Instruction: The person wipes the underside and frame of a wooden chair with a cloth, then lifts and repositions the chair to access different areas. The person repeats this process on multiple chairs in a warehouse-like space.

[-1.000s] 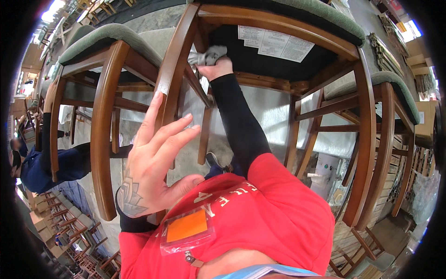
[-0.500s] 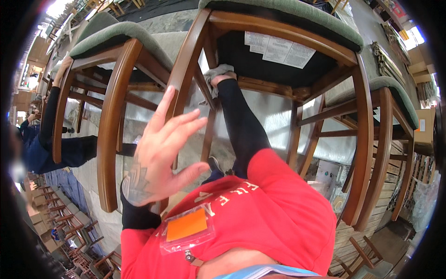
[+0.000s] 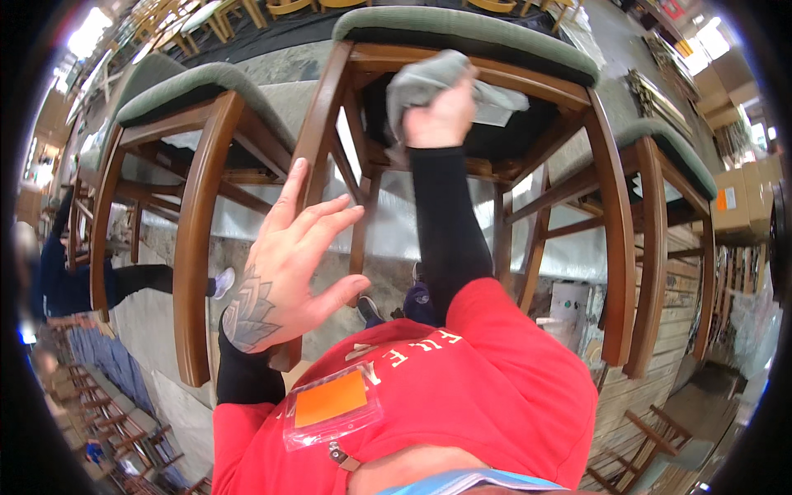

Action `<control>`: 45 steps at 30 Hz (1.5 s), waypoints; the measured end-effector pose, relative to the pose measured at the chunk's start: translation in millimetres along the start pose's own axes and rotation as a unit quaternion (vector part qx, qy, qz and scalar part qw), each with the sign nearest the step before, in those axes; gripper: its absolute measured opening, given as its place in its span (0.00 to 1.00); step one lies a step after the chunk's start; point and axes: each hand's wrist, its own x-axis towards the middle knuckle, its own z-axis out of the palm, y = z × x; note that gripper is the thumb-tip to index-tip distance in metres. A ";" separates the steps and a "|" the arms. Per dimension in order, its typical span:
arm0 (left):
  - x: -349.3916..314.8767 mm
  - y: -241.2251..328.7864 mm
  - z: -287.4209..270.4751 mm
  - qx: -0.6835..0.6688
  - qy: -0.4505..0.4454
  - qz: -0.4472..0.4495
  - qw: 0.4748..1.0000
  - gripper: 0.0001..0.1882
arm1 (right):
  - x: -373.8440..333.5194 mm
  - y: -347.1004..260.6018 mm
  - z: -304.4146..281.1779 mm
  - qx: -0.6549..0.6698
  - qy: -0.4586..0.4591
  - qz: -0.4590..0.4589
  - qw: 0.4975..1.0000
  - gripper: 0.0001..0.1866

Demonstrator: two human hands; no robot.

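My right hand (image 3: 442, 122) is closed around a grey-green rag (image 3: 425, 76), slightly blurred. It holds the rag up at the front rail of the middle chair (image 3: 612, 239), below the seat's edge. This chair has brown wooden legs and a green-grey upholstered seat (image 3: 470, 31); its dark underside shows. The rag partly covers a white paper label (image 3: 493, 115) there. My left hand (image 3: 289, 268) has its fingers spread, with the index finger lying along the chair's left front leg. Whether the palm presses on the leg I cannot tell.
A similar chair (image 3: 194, 247) stands close on the left, another (image 3: 652, 264) on the right. A co-worker in dark clothes (image 3: 62, 272) is beyond the left chair. Cardboard boxes (image 3: 742, 198) and wooden slats (image 3: 668, 289) lie to the right. More chairs (image 3: 107, 388) fill the lower left.
My right hand has moved the rag up and right, from the frame's inner left corner to the front rail. My left hand stays by the leg. The co-worker's arm has left the left chair's seat.
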 end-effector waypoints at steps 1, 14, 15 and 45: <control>0.0 -1.7 -0.6 -0.001 0.000 0.000 1.000 0.33 | -2.0 21.3 6.4 -0.088 0.011 -0.056 0.995 0.27; 2.3 -0.3 0.4 0.009 -0.003 0.017 1.000 0.33 | -3.6 88.5 -55.4 -0.406 -0.121 -0.320 0.848 0.20; 5.5 0.7 -0.4 0.003 -0.004 0.030 1.000 0.33 | 3.4 104.1 -63.4 -0.445 -0.127 -0.393 0.795 0.18; -0.6 -7.6 -2.5 0.011 -0.008 -0.006 1.000 0.34 | 42.5 137.8 -117.4 -0.640 -0.280 -0.350 0.625 0.30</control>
